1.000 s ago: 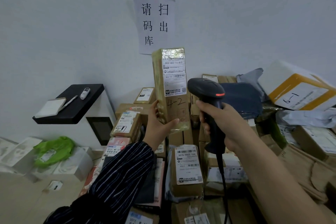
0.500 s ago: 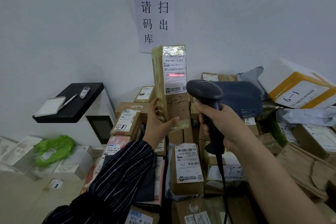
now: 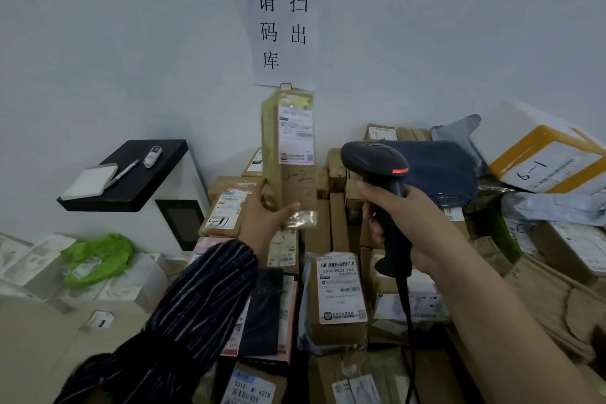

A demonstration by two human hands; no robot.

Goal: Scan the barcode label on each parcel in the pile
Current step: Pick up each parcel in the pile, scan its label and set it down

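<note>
My left hand [image 3: 264, 223] grips one upright parcel [image 3: 290, 180], my right hand [image 3: 419, 226] grasps the scanner [image 3: 373, 161] facing its label [image 3: 295, 134]; most of the pile [image 3: 341, 292], I reckon, remains to scan

Pale wall [image 3: 131, 43], taped paper sign [image 3: 283, 26], black-topped white cabinet [image 3: 141, 190] at left, beige floor [image 3: 32, 354]

One head-worn wide-angle view; looks forward and slightly down; wall [image 3: 131, 43] fills upper frame, parcel pile [image 3: 341, 292] lower; left hand [image 3: 265, 223], right hand [image 3: 416, 226] close, mid-frame.
</note>
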